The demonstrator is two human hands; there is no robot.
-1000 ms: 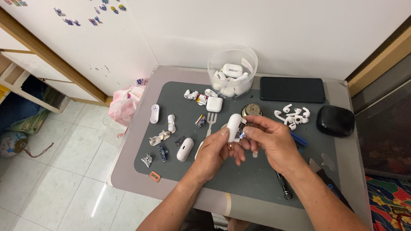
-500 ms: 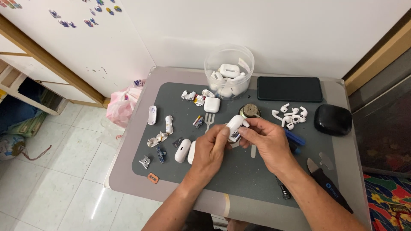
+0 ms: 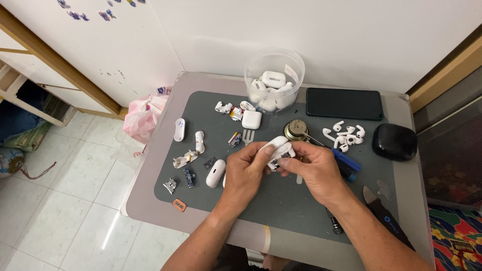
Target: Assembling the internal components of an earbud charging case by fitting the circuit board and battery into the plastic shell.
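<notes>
I held a small white plastic earbud charging case [image 3: 277, 148] in both hands above the middle of the dark grey mat [image 3: 281, 200] on the table [image 3: 150, 200]. My left hand [image 3: 246, 173] was closed around its left end, fingers curled over the top. My right hand [image 3: 314, 168] pinched its right end, where a dark inner part showed between thumb and fingertips.

Toward the far edge of the table stood a clear round plastic tub [image 3: 274, 80] holding more white cases. Just in front of it lay a square white case [image 3: 251, 119]. A black rectangular phone [image 3: 344, 104] lay flat beside the tub, near the far right corner. A loose heap of white earbuds [image 3: 344, 135] sat to the right of my hands, and a black oval pouch [image 3: 394, 142] lay beyond it by the right edge. White shell halves and small parts [image 3: 193, 150] were scattered across the mat's left side. A blue-handled tool [image 3: 346, 160] lay just beside my right hand.
</notes>
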